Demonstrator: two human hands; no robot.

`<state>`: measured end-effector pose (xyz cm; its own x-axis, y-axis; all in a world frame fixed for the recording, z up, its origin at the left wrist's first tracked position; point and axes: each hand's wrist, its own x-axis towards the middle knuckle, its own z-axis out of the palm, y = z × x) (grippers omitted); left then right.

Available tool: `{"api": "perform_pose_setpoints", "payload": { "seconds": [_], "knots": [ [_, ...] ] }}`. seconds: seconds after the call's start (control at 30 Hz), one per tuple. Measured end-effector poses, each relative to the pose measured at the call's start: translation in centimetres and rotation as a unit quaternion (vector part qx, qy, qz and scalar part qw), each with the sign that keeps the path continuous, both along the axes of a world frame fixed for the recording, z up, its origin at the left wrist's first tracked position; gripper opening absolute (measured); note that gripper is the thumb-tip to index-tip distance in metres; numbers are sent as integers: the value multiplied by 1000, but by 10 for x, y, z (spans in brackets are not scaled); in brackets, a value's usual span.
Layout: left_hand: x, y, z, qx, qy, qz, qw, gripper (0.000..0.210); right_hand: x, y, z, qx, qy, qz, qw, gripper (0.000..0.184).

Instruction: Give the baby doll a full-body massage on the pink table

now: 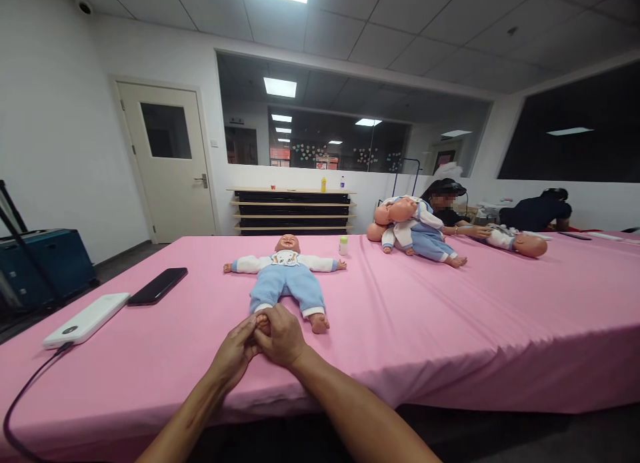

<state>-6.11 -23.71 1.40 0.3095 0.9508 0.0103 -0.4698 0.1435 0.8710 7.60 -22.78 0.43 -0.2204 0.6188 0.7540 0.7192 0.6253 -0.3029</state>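
Observation:
A baby doll (286, 276) in a white top and light blue trousers lies on its back on the pink-covered table (400, 329), arms spread, head away from me. Both my hands are closed around its foot on the left side of the view. My left hand (239, 349) wraps the foot from the left and below. My right hand (283, 336) grips it from the right, its fingers over the ankle. Toes of that foot (263, 323) show between my hands. The doll's other foot (320, 323) lies free on the cloth.
On the left lie a white power bank (87, 321) with a cable and a black phone (158, 287). A small green-capped bottle (343, 246) stands beyond the doll. Piled dolls (415, 229) lie at right, near a co-worker (447, 199) handling another doll (515, 241).

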Motion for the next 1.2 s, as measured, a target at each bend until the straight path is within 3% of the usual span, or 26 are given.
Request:
{"api": "perform_pose_setpoints", "payload": {
  "seconds": [0.53, 1.2],
  "knots": [
    [0, 0, 1, -6, -18, 25, 1000, 36, 2, -5, 4, -9, -17, 9, 1000, 19],
    [-1, 3, -3, 14, -6, -1, 1000, 42, 3, 0, 1, -6, -35, 9, 999, 18]
  ]
}}
